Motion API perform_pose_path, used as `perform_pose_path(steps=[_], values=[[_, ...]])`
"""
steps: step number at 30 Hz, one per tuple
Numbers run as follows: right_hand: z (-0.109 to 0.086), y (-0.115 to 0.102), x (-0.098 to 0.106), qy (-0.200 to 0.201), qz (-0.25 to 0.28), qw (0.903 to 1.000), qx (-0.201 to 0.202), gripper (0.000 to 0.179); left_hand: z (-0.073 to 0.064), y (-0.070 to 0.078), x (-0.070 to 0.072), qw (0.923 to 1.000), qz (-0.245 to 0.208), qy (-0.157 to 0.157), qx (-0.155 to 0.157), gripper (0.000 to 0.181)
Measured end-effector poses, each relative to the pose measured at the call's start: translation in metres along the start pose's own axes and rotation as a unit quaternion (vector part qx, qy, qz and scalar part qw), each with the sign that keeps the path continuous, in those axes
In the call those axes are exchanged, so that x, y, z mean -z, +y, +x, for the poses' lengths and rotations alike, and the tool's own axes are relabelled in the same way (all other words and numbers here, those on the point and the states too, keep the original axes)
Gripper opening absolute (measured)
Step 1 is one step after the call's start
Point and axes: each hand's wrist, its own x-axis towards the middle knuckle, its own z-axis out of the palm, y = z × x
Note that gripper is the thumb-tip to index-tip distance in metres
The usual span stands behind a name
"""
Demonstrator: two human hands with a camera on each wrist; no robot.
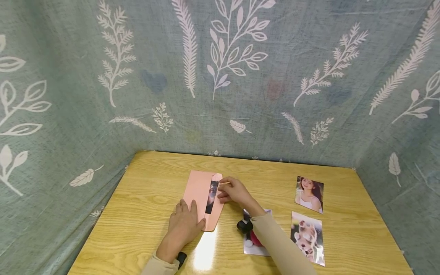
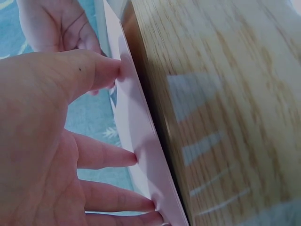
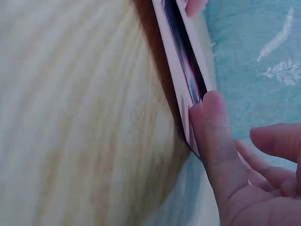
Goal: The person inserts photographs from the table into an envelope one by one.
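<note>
A pink envelope (image 1: 197, 187) lies on the wooden table with its flap spread toward the right. A dark photo (image 1: 212, 196) shows as a narrow strip at the envelope's opening; the rest of it is hidden inside. My left hand (image 1: 185, 221) rests on the lower left of the envelope, fingers spread, with the fingertips touching the pink paper (image 2: 136, 122). At the flap side, my right hand (image 1: 235, 191) has its bent fingertips right at the photo's outer edge. In the right wrist view, two fingertips of the right hand (image 3: 216, 141) meet the envelope's opening (image 3: 188, 70).
Beneath my right forearm lies a partly covered photo (image 1: 252, 250) with something red in it. Farther right, a portrait photo (image 1: 309, 194) lies above an animal photo (image 1: 307, 238). A leaf-patterned green cloth (image 1: 220, 114) hangs behind the table.
</note>
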Motion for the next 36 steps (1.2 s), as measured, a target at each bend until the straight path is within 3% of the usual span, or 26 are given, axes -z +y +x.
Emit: perform_pose_path(steps=[9, 36], values=[[-0.004, 0.005, -0.003, -0.016, 0.042, 0.9990, -0.002, 0.039, 0.000, -0.001, 0.000, 1.0000, 0.001, -0.009, -0.003, 0.079], [0.002, -0.001, -0.016, -0.022, 0.054, 0.9983, -0.003, 0.039, -0.001, 0.005, 0.000, 0.9999, 0.010, 0.002, 0.008, 0.079]])
